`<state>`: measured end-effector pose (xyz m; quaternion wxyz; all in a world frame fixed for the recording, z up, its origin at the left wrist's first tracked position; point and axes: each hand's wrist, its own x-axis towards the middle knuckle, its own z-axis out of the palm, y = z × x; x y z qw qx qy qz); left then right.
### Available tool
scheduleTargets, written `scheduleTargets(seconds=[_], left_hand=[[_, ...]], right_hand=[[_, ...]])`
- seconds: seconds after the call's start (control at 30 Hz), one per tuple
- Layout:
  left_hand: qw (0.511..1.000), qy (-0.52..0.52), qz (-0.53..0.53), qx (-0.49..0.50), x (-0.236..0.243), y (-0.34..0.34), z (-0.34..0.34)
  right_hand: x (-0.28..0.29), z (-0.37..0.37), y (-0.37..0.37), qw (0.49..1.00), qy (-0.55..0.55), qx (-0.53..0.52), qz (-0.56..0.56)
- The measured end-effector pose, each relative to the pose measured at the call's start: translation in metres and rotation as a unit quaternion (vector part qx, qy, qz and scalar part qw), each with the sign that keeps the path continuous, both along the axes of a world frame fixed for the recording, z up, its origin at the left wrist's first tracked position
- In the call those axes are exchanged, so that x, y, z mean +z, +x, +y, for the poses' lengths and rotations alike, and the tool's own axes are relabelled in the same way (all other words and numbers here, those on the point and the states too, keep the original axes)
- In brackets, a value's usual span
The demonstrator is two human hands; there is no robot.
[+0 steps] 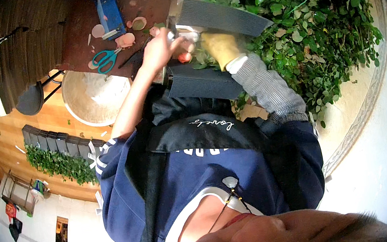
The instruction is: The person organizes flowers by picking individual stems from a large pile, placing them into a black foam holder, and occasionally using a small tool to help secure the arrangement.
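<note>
Lying between left grip [157, 51] and right grip [221, 50], coral rose [185, 58] is sitting nearer the left. Cannot tell either grip's closure.

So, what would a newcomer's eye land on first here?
Probably the big heap of green leaves at the upper right. Next, near the top middle, the bare left hand and yellow-gloved right hand, with a pinkish-orange flower between them. Further left, blue-green scissors and pale pink petals lie on the reddish-brown table.
</note>
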<state>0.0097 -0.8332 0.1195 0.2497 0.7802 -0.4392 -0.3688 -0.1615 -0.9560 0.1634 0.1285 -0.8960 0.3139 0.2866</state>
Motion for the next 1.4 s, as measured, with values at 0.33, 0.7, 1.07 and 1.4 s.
scheduleTargets(seconds=[0.33,0.7,1.07,1.4], left_hand=[[0.969,-0.223,0.036,0.099,-0.006,0.035,0.036],[0.995,-0.061,-0.067,0.032,-0.018,-0.010,-0.033],[0.974,-0.107,0.196,0.043,-0.002,-0.008,-0.025],[0.995,0.057,0.045,0.063,0.022,0.074,0.120]], right_hand=[[-0.001,0.004,-0.017,0.992,-0.023,0.008,-0.121],[-0.057,-0.004,-0.021,0.949,-0.288,0.036,-0.118],[-0.050,-0.010,-0.018,0.980,-0.173,-0.057,-0.083],[-0.029,-0.011,-0.026,0.970,-0.141,-0.072,-0.184]])
